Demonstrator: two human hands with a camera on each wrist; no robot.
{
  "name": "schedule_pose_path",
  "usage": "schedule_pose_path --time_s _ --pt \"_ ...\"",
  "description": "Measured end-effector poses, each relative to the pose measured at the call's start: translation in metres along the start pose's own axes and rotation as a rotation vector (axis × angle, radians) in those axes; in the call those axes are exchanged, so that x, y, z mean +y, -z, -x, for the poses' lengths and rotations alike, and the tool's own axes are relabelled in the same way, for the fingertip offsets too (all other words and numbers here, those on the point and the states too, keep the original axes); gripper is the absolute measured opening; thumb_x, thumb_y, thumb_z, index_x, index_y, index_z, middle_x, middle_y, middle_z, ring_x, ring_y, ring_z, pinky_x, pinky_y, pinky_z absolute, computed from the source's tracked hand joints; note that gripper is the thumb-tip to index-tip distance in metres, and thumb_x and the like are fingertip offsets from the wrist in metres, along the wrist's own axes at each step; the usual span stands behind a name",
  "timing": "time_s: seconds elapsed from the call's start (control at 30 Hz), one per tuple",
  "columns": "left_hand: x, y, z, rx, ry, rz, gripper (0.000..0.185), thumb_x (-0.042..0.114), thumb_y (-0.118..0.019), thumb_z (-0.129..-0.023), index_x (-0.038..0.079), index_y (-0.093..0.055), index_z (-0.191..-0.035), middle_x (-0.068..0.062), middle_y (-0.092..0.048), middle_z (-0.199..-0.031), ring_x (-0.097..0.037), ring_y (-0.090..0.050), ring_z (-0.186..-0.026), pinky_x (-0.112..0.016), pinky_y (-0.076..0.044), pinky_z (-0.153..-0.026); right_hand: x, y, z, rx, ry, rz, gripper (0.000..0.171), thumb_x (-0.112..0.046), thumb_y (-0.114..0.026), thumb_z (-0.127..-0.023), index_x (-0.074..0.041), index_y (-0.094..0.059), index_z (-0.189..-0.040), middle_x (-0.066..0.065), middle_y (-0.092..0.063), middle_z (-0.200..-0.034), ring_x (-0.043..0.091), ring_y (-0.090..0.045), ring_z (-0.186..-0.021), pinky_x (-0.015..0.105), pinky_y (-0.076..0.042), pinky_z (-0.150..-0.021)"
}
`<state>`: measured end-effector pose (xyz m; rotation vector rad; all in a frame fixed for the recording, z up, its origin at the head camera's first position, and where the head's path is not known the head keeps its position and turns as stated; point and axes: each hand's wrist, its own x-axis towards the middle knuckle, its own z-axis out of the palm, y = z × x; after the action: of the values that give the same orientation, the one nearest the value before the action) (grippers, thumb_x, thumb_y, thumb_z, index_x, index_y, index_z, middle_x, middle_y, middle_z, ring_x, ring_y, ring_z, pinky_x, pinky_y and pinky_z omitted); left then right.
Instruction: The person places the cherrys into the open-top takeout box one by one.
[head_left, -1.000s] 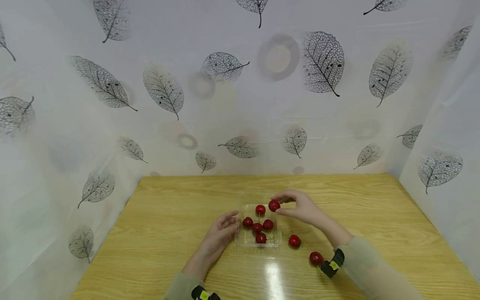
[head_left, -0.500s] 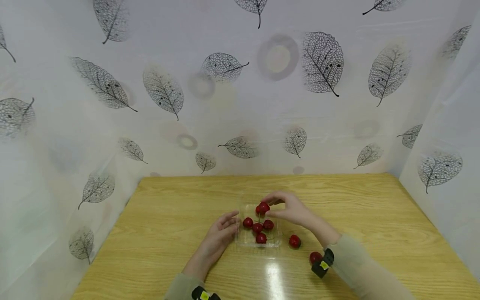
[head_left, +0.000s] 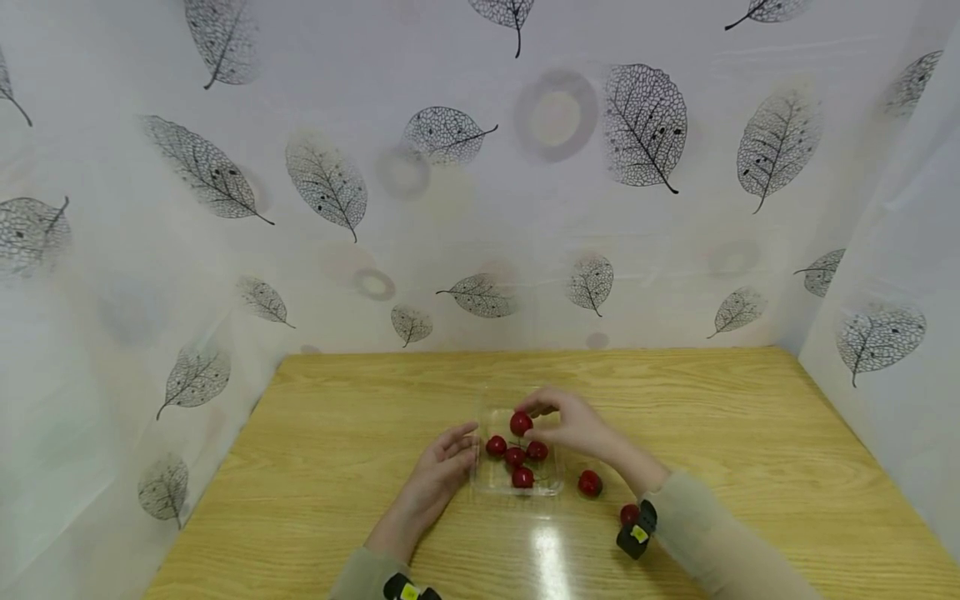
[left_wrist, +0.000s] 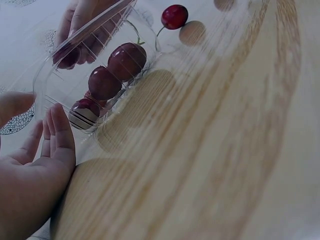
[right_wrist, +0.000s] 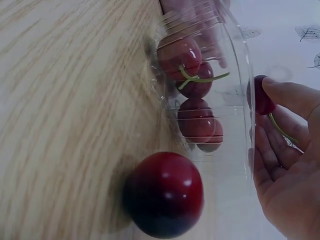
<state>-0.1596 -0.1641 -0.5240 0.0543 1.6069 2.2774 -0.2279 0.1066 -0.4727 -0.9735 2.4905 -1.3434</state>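
A clear plastic box [head_left: 517, 492] holds several dark red cherries [head_left: 514, 457]. My right hand [head_left: 573, 423] pinches one cherry [right_wrist: 262, 95] between thumb and fingers, above the far part of the box. A green stem [right_wrist: 282, 129] hangs from it in the right wrist view. My left hand [head_left: 438, 477] is at the box's left side with its fingers loosely extended. In the left wrist view, the fingertips [left_wrist: 59, 117] are close against the clear wall; whether they press on it I cannot tell. The cherry behind the held one is hidden in the head view.
One cherry [head_left: 589, 483] lies on the wooden table [head_left: 337, 433] right of the box. Nearer the right wrist is another cherry [head_left: 628, 514], partly covered by the black wrist camera [head_left: 634, 537]. Behind the table hangs a pale curtain [head_left: 480, 225] with leaf prints.
My right hand has moved left and slightly nearer with the pinched cherry, from the box's right rim to over its inside. The left hand and box have stayed in place.
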Motion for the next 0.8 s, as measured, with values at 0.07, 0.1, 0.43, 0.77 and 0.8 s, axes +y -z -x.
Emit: schedule_pose_path --time_s 0.07,0.1,0.43,0.77,0.8 --pt "0.000 0.000 0.000 0.000 -0.001 -0.002 0.061 -0.001 -0.056 -0.105 -0.010 -0.031 -0.160 0.002 -0.059 -0.124 -0.005 -0.061 -0.113 -0.019 -0.052 -0.095 0.000 -0.002 0.000 0.001 -0.009 0.000 0.037 -0.009 -0.080 -0.091 -0.002 -0.072 -0.126 0.015 -0.075 -0.122 0.031 -0.071 -0.112 0.055 -0.056 -0.104" --pt "0.000 0.000 0.000 0.001 0.000 -0.005 0.061 -0.001 -0.056 -0.105 -0.010 -0.031 -0.160 0.002 -0.059 -0.124 -0.005 -0.061 -0.113 -0.019 -0.052 -0.095 0.000 -0.003 0.000 0.003 -0.011 0.001 0.037 -0.008 -0.080 -0.090 -0.002 -0.072 -0.126 0.014 -0.075 -0.122 0.032 -0.071 -0.112 0.056 -0.055 -0.104" --pt "-0.001 0.000 0.000 0.005 0.003 -0.005 0.062 0.000 -0.057 -0.105 -0.009 -0.030 -0.160 0.002 -0.059 -0.125 -0.005 -0.061 -0.112 -0.019 -0.052 -0.094 0.000 -0.012 0.000 0.040 0.008 0.079 0.038 -0.004 -0.083 -0.085 -0.005 -0.074 -0.121 0.006 -0.076 -0.116 0.024 -0.071 -0.109 0.046 -0.057 -0.104" --pt "-0.001 -0.001 -0.001 0.005 0.006 -0.003 0.061 -0.001 -0.057 -0.105 -0.009 -0.031 -0.160 0.003 -0.060 -0.124 -0.004 -0.062 -0.112 -0.019 -0.053 -0.094 0.006 -0.018 0.000 0.068 0.089 0.208 0.036 -0.005 -0.087 -0.082 -0.007 -0.076 -0.117 0.004 -0.078 -0.112 0.023 -0.069 -0.107 0.042 -0.057 -0.101" --pt "0.000 -0.001 -0.001 0.002 0.004 -0.003 0.061 0.000 -0.057 -0.105 -0.009 -0.031 -0.160 0.002 -0.060 -0.125 -0.004 -0.062 -0.112 -0.019 -0.053 -0.095 0.007 -0.018 0.000 0.071 0.095 0.216 0.036 -0.005 -0.087 -0.082 -0.007 -0.077 -0.116 0.004 -0.078 -0.111 0.023 -0.068 -0.107 0.042 -0.057 -0.100"
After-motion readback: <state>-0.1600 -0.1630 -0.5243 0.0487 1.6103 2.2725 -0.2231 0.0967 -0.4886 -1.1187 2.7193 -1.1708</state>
